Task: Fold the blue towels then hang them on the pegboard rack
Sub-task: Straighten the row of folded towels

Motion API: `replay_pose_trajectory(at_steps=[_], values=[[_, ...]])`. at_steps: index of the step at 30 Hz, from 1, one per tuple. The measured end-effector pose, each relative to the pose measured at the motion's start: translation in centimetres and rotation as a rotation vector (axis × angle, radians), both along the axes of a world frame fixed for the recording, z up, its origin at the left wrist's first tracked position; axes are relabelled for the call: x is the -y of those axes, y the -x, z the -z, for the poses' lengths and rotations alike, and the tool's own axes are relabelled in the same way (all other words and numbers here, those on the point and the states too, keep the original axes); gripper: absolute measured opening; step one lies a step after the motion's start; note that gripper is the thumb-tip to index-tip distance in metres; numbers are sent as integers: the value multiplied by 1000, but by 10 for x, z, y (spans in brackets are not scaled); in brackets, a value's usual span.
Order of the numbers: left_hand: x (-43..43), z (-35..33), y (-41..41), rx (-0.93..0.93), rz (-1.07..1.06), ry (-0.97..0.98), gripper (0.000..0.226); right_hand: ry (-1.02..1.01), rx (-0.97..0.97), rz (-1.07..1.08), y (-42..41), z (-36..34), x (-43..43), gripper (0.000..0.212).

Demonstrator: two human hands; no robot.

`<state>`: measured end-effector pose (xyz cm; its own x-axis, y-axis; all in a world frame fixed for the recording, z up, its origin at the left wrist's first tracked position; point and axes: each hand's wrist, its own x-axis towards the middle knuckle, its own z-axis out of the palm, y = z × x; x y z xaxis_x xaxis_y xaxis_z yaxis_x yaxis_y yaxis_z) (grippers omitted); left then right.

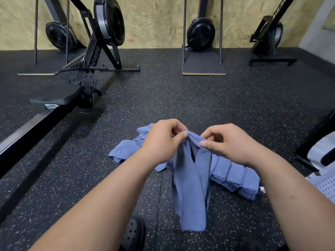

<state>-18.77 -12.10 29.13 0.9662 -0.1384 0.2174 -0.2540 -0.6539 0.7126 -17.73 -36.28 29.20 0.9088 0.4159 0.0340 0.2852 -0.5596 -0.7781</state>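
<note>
While left hand (159, 142) and right hand (233, 144) pinch a hanging blue towel (192, 187), rower frame (96, 55) lettered "POWER" beyond

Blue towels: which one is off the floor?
The towel pinched by the left hand and right hand; the crumpled pile and folded stack lie on the floor.

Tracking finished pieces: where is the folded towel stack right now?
Head view: the folded towel stack lies on the floor, right of centre, just under the right hand and beside the hanging towel it pinches.
</note>
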Motion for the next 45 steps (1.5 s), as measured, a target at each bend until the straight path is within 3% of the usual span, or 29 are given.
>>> replay_pose_trajectory(at_steps=[11,18,21,26,31,38,45], values=[[-42,-3,-23,80,-330,0,9,291,138,216,-9,-6,47,11],[-56,-2,-31,90,-470,30,8,355,148,376,-9,-10,61,12],[-57,-1,-31,71,-513,51,7,270,124,433,-9,-7,64,13],[-51,9,-34,-16,-442,90,3,-193,-38,400,-6,-13,54,4],[-24,11,-28,-129,-220,342,9,-356,-192,300,0,-15,32,9],[4,7,-15,-218,27,520,15,-325,-218,126,5,-15,9,38],[17,6,-8,-201,91,551,25,-168,38,172,1,-3,-2,8]])
